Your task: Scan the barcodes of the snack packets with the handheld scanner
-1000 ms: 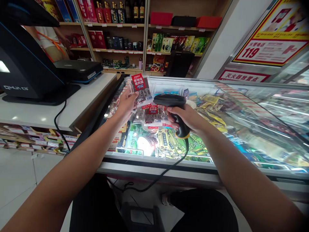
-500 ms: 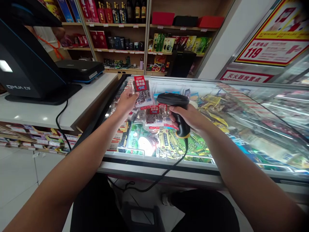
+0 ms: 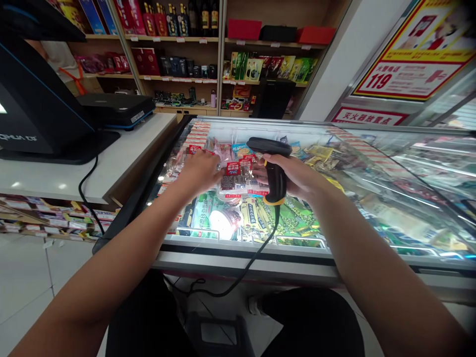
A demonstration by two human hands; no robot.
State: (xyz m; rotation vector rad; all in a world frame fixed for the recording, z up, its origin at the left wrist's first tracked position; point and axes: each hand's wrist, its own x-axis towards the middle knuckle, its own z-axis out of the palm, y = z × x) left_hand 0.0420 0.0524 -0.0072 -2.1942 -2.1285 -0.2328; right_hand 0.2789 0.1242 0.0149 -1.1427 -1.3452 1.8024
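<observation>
My left hand (image 3: 201,173) lies palm down on a clear snack packet with a red label (image 3: 194,148), holding it flat on the glass lid of a chest freezer (image 3: 372,163). Beside it lie other red-labelled packets (image 3: 238,181). My right hand (image 3: 293,176) grips the handle of a black barcode scanner (image 3: 269,147), whose head points left, just above those packets. The scanner's cable (image 3: 256,253) drops over the freezer's front edge.
A black checkout terminal (image 3: 33,114) and a flat black device (image 3: 119,109) stand on the white counter (image 3: 122,148) to the left. Shelves of goods (image 3: 186,54) fill the back wall. Another person's apron (image 3: 63,64) shows behind the terminal. A red and yellow sign (image 3: 409,64) hangs at the right.
My left hand has come down from holding the packet upright in front of the scanner and now presses it flat on the glass. The scanner has shifted slightly forward.
</observation>
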